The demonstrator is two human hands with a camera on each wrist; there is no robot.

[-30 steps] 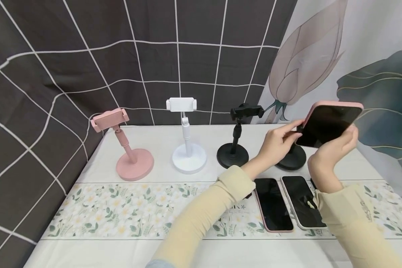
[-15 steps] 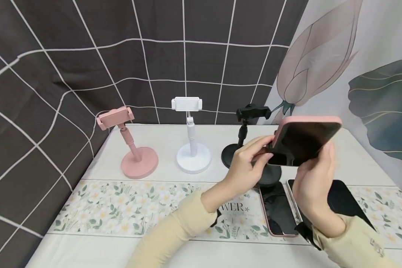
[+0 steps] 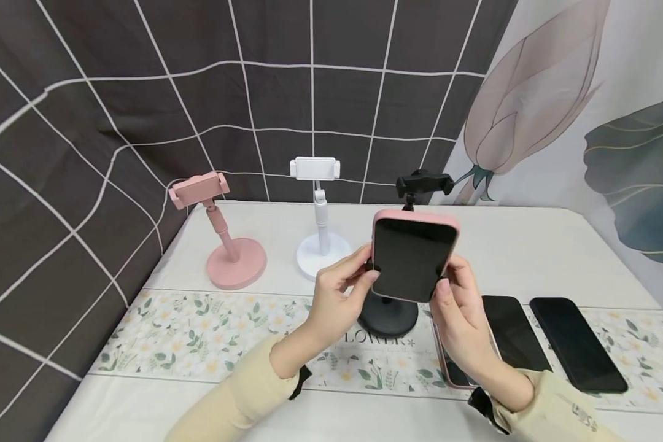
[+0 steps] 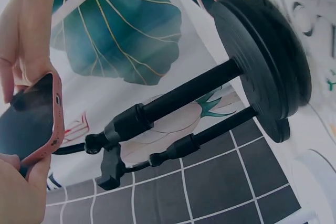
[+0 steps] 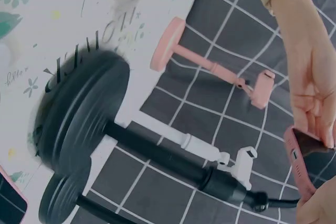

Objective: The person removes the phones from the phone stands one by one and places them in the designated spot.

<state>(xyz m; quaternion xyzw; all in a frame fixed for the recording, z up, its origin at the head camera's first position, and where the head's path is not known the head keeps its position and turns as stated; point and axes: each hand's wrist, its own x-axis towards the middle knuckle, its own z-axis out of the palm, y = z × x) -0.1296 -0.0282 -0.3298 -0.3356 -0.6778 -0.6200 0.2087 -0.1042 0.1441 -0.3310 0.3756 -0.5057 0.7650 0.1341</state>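
Observation:
Between both hands is a smartphone in a pink case (image 3: 414, 258), its dark screen facing up and towards me. A black phone stand (image 4: 184, 90) carries it. My left hand (image 3: 337, 294) pinches the phone's left edge by the black clamp, and my right hand (image 3: 464, 313) grips the right edge, thumb in front. The stand's round base (image 3: 388, 319) is over the printed lettering; whether it touches the cloth I cannot tell. Behind the phone, a second black stand (image 3: 424, 183) is partly hidden. In the right wrist view the held stand's pole (image 5: 157, 153) runs towards the phone.
A pink stand (image 3: 236, 264) and a white stand (image 3: 323, 252) stand to the left. At right lie a pink-edged phone (image 3: 454, 371), partly covered by my right hand, another dark-screened phone (image 3: 516, 334) and a black phone (image 3: 577, 344). A dark checked cloth (image 3: 265, 37) hangs behind.
Both hands have carried the phone and its black stand leftward and nearer, in front of the other black stand. The phones at right are less covered. The camera view has shifted slightly.

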